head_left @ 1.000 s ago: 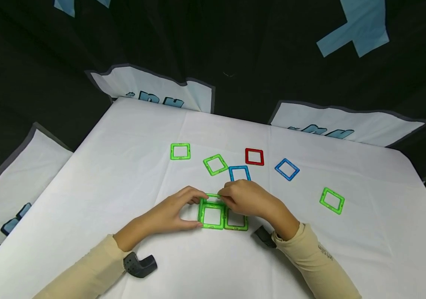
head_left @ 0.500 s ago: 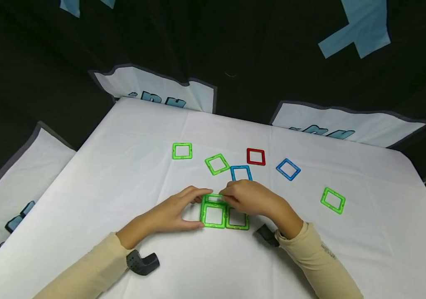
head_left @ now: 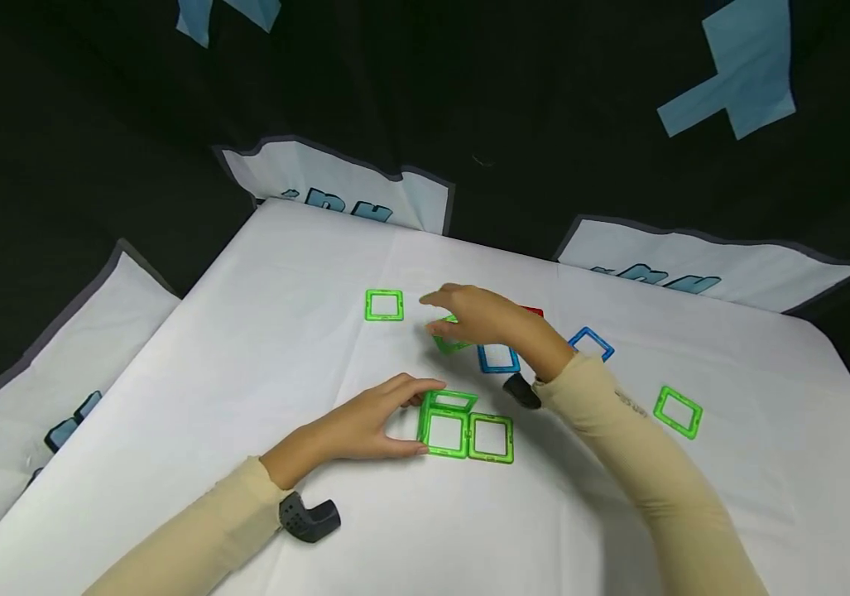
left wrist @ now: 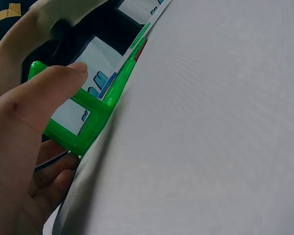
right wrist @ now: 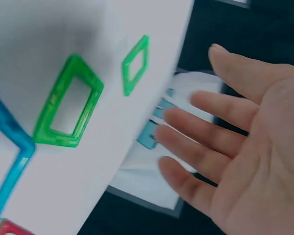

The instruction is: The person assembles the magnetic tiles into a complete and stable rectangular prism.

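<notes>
My left hand (head_left: 372,420) pinches a green magnetic tile (left wrist: 81,139) between thumb and fingers. That square frame stands upright at the left side of a small build. At its foot lies a flat green tile (head_left: 446,453), joined to a second flat green tile (head_left: 492,459) on the right. Another green tile (head_left: 456,406) rises along the back. My right hand (head_left: 480,314) hovers over the far part of the table with fingers spread and nothing held. Below it a loose green tile (right wrist: 85,117) is partly covered in the head view.
Beyond the build lie loose tiles: a blue one (head_left: 499,370), a red one (head_left: 535,312) mostly behind the right arm, another blue one (head_left: 590,333), a green one (head_left: 384,318) farther left and a green one (head_left: 679,411) on the right. The white table (head_left: 305,290) ends before a dark curtain.
My right hand has let go of the tile at the back of the build and moved away over the loose tiles, its fingers opening. My left hand keeps its hold; the view has shifted slightly.
</notes>
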`<state>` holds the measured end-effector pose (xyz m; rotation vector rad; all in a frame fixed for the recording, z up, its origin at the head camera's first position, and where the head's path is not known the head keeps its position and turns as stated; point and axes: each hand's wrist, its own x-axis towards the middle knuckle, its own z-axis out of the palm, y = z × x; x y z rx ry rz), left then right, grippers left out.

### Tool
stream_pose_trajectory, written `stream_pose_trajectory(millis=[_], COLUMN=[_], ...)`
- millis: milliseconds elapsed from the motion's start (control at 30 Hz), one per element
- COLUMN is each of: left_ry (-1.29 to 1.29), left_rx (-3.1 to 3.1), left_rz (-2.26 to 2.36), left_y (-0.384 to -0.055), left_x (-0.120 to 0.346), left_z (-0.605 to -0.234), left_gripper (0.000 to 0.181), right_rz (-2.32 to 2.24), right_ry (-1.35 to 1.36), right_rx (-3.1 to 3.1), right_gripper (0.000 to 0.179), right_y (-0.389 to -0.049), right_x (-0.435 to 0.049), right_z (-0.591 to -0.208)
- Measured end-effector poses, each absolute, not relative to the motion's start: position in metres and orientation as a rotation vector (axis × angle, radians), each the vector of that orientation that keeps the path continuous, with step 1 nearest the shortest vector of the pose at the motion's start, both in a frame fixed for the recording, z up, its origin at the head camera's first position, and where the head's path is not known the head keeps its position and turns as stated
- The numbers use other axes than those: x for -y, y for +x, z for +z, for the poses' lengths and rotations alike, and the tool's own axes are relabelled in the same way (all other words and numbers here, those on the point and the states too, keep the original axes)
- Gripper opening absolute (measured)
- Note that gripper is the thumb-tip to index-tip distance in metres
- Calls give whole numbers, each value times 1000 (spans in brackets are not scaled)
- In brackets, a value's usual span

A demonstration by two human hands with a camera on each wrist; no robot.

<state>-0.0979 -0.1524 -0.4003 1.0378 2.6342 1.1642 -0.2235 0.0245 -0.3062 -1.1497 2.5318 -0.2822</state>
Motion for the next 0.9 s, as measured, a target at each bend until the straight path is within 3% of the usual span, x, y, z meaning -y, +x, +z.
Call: stream_pose_trajectory(millis=[400,667,900], left_ry=[1057,1018,956], left_rx=[-2613,-2606,-2598], left_rz=[1155,1167,1189], left_y=[-99,-98,-100], left_x=[144,148,153], left_z=[-403,-402,-401], left_gripper=[71,71,80], right_rz=[-30,117,-145], right_ry=[-1053,-1213,-1283], right_rx=[-2507,-2640,-2696], right_gripper=[77,68,59], right_y=[-270,-262,-230], right_x=[26,26,-14], right_z=[-353,-353,-323])
